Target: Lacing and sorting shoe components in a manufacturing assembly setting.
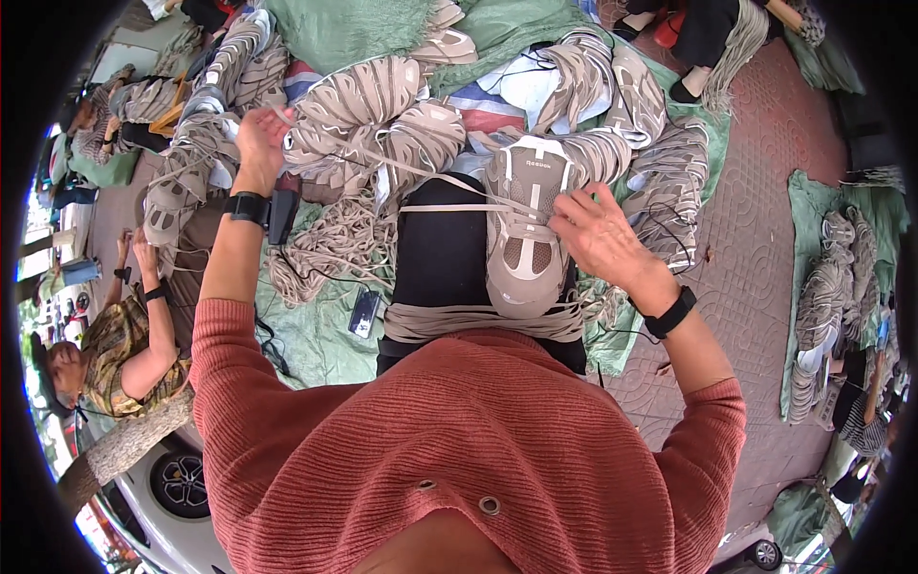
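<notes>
Found shoe upper lengthwise on black-clad lap, right hand against it, left hand well apart.

Recorded long axis near twelve-to-six o'clock, collar leaning slightly toward one, toe at six, toward the wearer. Noted right hand clearly nearer, at the upper's three o'clock edge, fingers bent and only partly spread; could not tell from this view of any hold on lace. Noted left hand out at ten o'clock from the upper, fingers curled nearly together, apparently pinching a strand of lace, drawn fairly straight toward four o'clock to the upper's throat. Observed second strand running from the throat toward nine. Logged stacked uppers between ten and eleven, beside left hand, and loose lace heap at nine.
</notes>
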{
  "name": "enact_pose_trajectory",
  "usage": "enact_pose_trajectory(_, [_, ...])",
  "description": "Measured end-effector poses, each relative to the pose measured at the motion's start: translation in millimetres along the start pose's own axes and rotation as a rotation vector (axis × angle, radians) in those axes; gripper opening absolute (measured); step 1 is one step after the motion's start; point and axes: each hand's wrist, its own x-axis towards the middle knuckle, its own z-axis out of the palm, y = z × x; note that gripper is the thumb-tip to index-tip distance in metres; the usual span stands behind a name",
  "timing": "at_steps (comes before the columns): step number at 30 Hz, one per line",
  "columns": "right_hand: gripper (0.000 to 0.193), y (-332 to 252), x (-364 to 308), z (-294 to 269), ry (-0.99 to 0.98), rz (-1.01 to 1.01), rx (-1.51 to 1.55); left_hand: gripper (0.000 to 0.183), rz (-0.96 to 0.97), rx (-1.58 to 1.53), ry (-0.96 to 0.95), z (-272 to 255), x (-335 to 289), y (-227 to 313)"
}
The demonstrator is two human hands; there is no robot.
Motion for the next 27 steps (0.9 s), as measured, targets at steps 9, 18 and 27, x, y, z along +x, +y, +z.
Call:
enact_pose_trajectory(9, [0.017,-13,18,24,0.486,0.294,0.364,0.015,0.423,0.782,-0.64,47,-82,-75])
enact_pose_trajectory(18, [0.026,-31,9,63,0.813,0.552,0.409,0.012,0.58,0.822,-1.028,123,-212,-97])
enact_pose_trajectory(27, [0.025,-34,5,57,0.724,0.545,0.771,0.013,0.983,0.887,-1.027,152,-231,-120])
